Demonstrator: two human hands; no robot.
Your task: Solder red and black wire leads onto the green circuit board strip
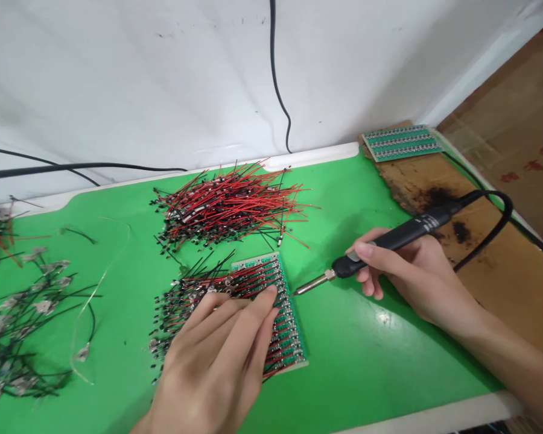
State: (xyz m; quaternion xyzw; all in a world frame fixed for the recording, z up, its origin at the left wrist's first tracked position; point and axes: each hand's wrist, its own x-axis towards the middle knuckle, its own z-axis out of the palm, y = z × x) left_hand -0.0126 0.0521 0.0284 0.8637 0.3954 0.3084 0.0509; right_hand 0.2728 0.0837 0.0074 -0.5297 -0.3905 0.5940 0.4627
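**Q:** While the right hand (407, 280) is clamping its fingers around the soldering iron (398, 241), where is the circuit board (294, 337) lying?

**A:** It is lying just left of the iron's tip, long axis running forward, beneath the left hand's (212, 361) flat, closed-together fingers (248, 310), which are pressing on red-and-black wires (248, 280).

A bright green colour is seen on the mat (380, 367) of the bench, and a white strip (429, 419) is seen along its near edge. Red and black wires (228, 205) are mixed in a loose pile, so a crossed pattern of two colours is given. On the green circuit board (292, 337), rows of silver spots are seen. The soldering iron (400, 238) is coloured black, with a silver tip. A brown wooden surface (502, 289) is marked by black burn stains (437, 196).
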